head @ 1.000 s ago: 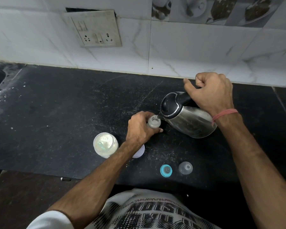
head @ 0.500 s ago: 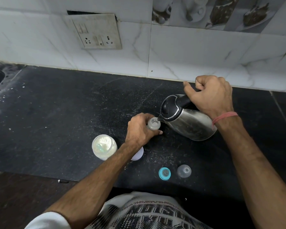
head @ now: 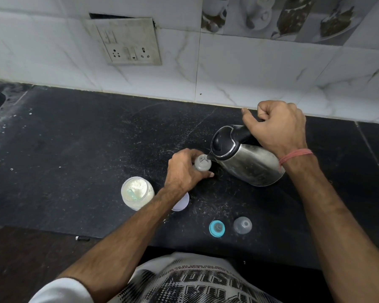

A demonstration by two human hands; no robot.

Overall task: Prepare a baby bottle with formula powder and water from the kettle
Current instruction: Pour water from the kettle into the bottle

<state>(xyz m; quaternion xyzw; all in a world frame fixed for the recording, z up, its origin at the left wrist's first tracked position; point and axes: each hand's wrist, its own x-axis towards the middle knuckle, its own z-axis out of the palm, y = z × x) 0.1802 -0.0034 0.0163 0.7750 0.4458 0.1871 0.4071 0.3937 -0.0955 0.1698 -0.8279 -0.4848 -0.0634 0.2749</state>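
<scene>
Fingers of the left hand (head: pixel 185 169) wrap the baby bottle (head: pixel 202 163), steadying it on the counter (head: pixel 74 149); the right hand (head: pixel 276 127) clenches the tilted kettle (head: pixel 245 162) handle, spout over the mouth.

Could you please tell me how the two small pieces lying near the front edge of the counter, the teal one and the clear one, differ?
The teal ring is opaque and brightly coloured; the clear cap is see-through and greyish. The teal ring carries a small nipple at its centre, while the clear cap is a plain dome. The teal ring lies left of the clear cap. Both are round, rest untouched on the black counter, and sit apart.
</scene>
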